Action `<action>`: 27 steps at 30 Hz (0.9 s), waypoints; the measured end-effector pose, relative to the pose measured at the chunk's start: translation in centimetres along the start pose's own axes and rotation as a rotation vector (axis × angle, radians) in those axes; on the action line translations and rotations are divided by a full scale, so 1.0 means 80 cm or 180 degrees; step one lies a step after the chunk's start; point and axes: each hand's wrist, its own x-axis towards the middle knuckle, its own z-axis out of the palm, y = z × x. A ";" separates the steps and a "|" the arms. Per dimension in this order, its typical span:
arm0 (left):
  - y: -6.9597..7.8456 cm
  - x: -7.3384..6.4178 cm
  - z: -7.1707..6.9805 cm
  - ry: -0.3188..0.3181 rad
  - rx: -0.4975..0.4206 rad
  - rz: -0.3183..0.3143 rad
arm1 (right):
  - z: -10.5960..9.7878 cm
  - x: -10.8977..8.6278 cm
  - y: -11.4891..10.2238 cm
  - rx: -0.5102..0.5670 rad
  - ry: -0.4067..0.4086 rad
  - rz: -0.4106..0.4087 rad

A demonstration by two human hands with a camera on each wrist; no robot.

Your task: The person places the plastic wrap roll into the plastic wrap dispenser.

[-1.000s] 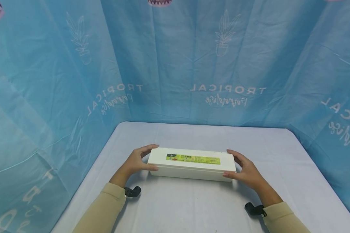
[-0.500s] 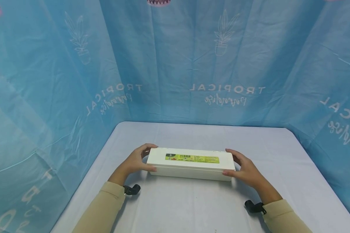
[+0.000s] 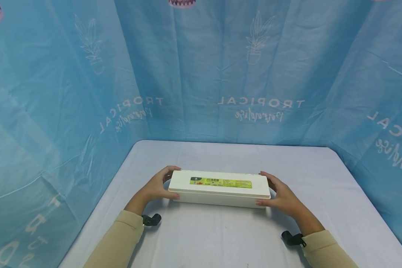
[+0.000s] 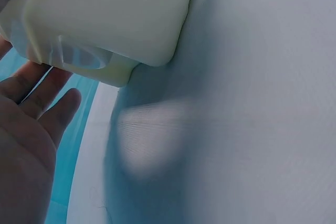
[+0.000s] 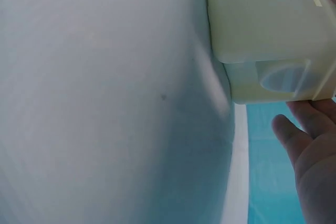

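Observation:
A long white cling film box lies across the white table, a green and yellow label along its top. My left hand holds the left end, thumb on the front face and fingers around the far side. At the opposite end my right hand grips the box in the same way. In the left wrist view, fingers of the left hand reach behind the box end, which has a rounded recess. The right wrist view shows a similar recess, with the right hand's fingers at the far side.
The table has a white cloth and rounded far corners. Blue printed curtains enclose it at the back and on both sides. A black wrist camera sits on the left wrist, another camera on the right.
The box has shifted very slightly to the left since one second ago, with both hands still on its ends. Over the last half second, the right thumb has slid a little lower on the front face.

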 end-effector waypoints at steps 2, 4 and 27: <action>-0.001 0.000 0.001 0.0017 0.0021 -0.0015 | 0.000 0.001 0.001 0.0010 0.0013 -0.0007; -0.003 0.000 0.002 0.0018 0.0023 -0.0016 | 0.000 0.001 0.002 0.0003 0.0005 -0.0054; -0.005 0.005 -0.003 -0.0232 -0.0127 -0.0095 | 0.000 0.002 0.006 0.0108 -0.0007 -0.0100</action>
